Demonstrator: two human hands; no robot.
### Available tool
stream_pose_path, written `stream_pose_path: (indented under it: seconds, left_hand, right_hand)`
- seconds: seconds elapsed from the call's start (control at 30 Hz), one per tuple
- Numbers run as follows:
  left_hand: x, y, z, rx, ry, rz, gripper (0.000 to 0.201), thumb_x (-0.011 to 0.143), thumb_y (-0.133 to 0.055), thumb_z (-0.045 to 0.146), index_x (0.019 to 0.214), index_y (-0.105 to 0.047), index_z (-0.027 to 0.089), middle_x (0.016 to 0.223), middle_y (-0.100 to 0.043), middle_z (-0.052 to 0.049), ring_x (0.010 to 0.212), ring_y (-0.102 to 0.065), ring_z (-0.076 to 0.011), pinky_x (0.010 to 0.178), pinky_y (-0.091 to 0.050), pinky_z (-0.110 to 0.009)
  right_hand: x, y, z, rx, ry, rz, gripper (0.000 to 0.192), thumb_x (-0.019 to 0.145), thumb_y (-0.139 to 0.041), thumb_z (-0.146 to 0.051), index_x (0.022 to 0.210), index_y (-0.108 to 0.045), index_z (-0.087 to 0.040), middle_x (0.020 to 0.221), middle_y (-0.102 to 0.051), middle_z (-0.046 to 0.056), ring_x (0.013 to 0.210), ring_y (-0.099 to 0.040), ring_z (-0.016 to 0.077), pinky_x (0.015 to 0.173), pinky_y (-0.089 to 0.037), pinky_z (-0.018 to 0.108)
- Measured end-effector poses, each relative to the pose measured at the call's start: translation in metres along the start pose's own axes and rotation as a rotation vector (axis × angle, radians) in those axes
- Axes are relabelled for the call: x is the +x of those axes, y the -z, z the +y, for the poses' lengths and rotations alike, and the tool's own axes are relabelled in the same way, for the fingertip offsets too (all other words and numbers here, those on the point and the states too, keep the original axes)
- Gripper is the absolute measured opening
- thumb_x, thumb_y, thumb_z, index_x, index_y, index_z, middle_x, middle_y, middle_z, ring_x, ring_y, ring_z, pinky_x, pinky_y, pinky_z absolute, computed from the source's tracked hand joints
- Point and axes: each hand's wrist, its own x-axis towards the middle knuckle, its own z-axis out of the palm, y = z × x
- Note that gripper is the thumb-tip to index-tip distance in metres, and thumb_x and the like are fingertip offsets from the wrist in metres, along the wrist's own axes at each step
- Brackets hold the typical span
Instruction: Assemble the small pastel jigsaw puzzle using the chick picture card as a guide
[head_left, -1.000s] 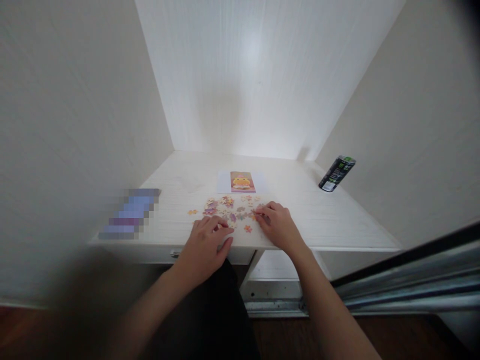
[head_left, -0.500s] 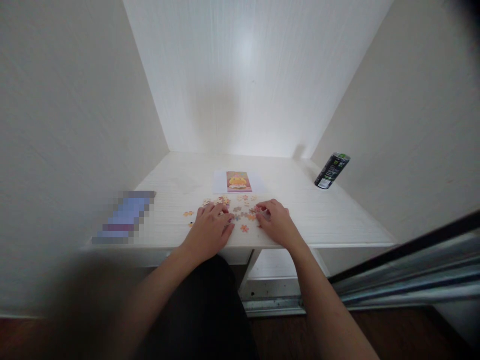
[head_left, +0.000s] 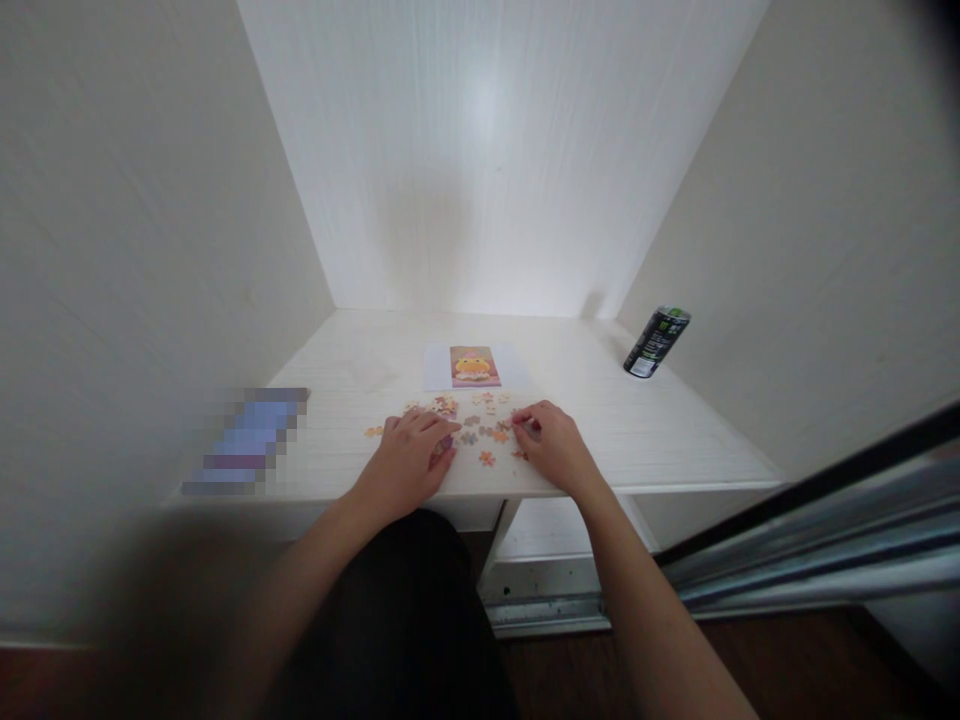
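Observation:
Loose jigsaw puzzle pieces (head_left: 487,459) lie spread on the white table between my two hands. My left hand (head_left: 409,458) rests over the left part of them, fingers stretched out and thumb apart, with a purplish puzzle piece (head_left: 444,445) showing beneath the fingers. At the right edge of the pieces, my right hand (head_left: 551,445) has its thumb and index finger pinched together on what looks like a puzzle piece, mostly hidden by the fingertips. Behind the pieces lies a picture card (head_left: 474,367) with a yellow figure, on a white sheet (head_left: 437,368).
A black drink can (head_left: 656,342) stands at the right of the white table (head_left: 585,400). A blurred-out flat device (head_left: 251,440) lies at the left. Panels enclose the table at the back and both sides. A metal sliding track (head_left: 825,540) runs at lower right.
My left hand has shifted slightly left and toward me, uncovering more pieces. My right hand stays nearly in place, its fingertips closer together. The whole view has moved slightly.

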Motion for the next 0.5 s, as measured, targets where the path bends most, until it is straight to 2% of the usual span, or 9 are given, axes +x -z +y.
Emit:
stream_pose_path:
  seconds: [0.13,0.3,0.5]
  left_hand:
    - [0.002,0.001,0.004,-0.011,-0.009,-0.01,0.028,0.09,-0.055,0.023,0.117,-0.064,0.022,0.117,-0.066,-0.007,0.113,-0.054,-0.0286,0.092,-0.039,-0.046]
    - [0.0,0.002,0.023,-0.042,-0.097,-0.056,0.021,0.091,-0.055,0.022,0.108,-0.067,0.023,0.112,-0.067,-0.005,0.107,-0.055,-0.026,0.102,-0.034,-0.049]
    - [-0.001,-0.002,0.043,-0.059,-0.179,-0.137,0.018,0.094,-0.052,0.024,0.101,-0.068,0.021,0.116,-0.067,-0.005,0.106,-0.055,-0.0246,0.097,-0.038,-0.044]
  right_hand:
    - [0.0,-0.001,0.001,0.02,0.008,0.037,0.017,0.089,-0.058,-0.029,0.098,-0.067,-0.019,0.098,-0.067,0.006,0.086,-0.059,0.018,0.082,-0.044,0.031]
    - [0.0,0.001,0.001,0.05,0.044,0.047,0.017,0.088,-0.059,-0.029,0.098,-0.067,-0.018,0.093,-0.068,0.005,0.084,-0.06,0.0181,0.079,-0.045,0.031]
    - [-0.003,0.001,0.002,0.099,0.051,0.095,0.02,0.087,-0.06,-0.03,0.098,-0.07,-0.017,0.089,-0.069,0.006,0.079,-0.061,0.0175,0.076,-0.048,0.031]
